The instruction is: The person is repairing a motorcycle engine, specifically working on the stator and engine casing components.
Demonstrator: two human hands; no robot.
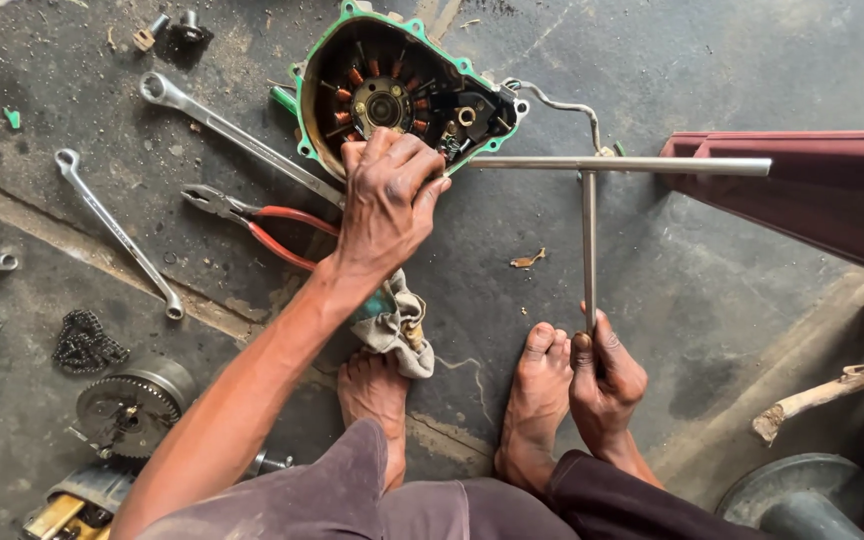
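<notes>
An engine side cover [402,90] with a green gasket rim and copper stator coils inside lies open-side up on the concrete floor. My left hand [387,200] presses down on its near edge, fingers curled over the rim. My right hand [604,375] grips the lower end of a steel T-handle wrench [589,235]. The wrench's crossbar [622,164] lies level, its left tip reaching the cover's right edge. My two bare feet rest on the floor below the cover.
Two long spanners [232,130] [117,232] and red-handled pliers [257,225] lie left of the cover. A dirty rag [397,325] sits by my left foot. A chain [82,342] and sprocket gear [132,405] lie lower left. A maroon panel [802,190] stands at right.
</notes>
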